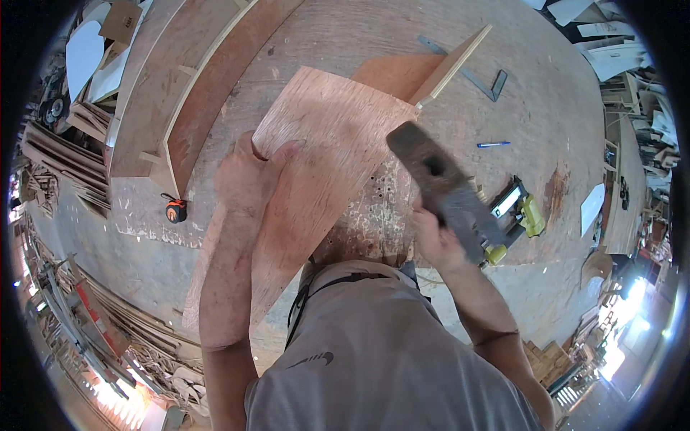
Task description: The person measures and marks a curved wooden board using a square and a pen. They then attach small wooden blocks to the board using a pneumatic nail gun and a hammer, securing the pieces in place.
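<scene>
My left hand (pixel 248 172) grips the left edge of a long plywood panel (pixel 323 136), its thumb lying on the top face. The panel slants from the table down past my left forearm. In my right hand (pixel 438 241) is a dark wooden hand plane (pixel 438 176) with a hole through its body. It is raised beside the panel's right edge, slightly blurred, and appears apart from it. Behind the panel's far end stands an upright plywood piece (pixel 453 65), partly hidden by the panel.
A curved plywood frame (pixel 180 108) lies at the left, near an orange tape measure (pixel 175 210). On the right of the worktable (pixel 553 100) are a metal square (pixel 496 86), a blue pen (pixel 494 144) and a green-and-black nail gun (pixel 530 215). Stacked wood strips (pixel 68 165) stand far left.
</scene>
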Available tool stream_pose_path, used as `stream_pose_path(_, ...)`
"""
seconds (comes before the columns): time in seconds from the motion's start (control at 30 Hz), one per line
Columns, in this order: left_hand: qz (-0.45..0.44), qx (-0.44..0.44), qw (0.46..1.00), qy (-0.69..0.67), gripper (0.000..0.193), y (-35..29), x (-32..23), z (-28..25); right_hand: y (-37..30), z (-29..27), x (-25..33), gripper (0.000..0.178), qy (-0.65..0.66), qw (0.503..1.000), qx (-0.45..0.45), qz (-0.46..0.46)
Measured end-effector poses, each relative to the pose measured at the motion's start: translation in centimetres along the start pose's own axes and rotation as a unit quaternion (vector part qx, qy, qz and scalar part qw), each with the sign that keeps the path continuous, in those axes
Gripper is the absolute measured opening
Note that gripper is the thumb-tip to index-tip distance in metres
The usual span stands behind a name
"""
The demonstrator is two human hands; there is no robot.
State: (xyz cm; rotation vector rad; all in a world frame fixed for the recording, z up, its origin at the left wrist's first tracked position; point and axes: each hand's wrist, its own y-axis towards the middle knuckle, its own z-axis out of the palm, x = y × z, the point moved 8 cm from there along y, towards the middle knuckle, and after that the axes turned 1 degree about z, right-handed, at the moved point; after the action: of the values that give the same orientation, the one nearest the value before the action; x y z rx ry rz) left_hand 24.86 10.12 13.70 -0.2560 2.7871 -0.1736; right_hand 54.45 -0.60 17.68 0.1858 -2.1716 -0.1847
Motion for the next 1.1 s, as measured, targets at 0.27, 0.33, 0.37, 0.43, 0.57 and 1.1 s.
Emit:
stream_pose_path(0.27,0.008,-0.034,0.999,-0.013,0.073,-0.3,1.2,0.5,0.3,0.7,-2.1,0.041,0.021,0.982,0.091,0.167)
stream_pose_path(0.33,-0.004,-0.019,1.0,-0.015,0.074,-0.1,1.0,0.3,0.8,-0.3,-1.0,0.039,0.058,0.99,0.041,0.121)
stream_pose_path(0.37,-0.017,-0.001,1.0,-0.012,0.075,-0.1,0.7,0.2,0.8,-0.8,-0.4,0.038,0.084,0.992,0.012,0.09)
stream_pose_path(0.43,-0.018,0.006,1.0,-0.007,0.073,0.2,0.1,0.1,0.1,-0.3,-1.2,0.036,0.061,0.996,0.001,0.065)
stream_pose_path(0.57,0.018,-0.05,0.999,-0.006,0.069,-0.3,0.7,0.0,0.9,2.1,-4.3,0.039,-0.017,0.973,0.113,0.202)
stream_pose_path(1.1,-0.044,-0.024,0.999,0.013,0.075,-0.4,-0.7,-0.8,-2.8,1.2,-6.5,0.032,0.118,0.972,-0.026,0.202)
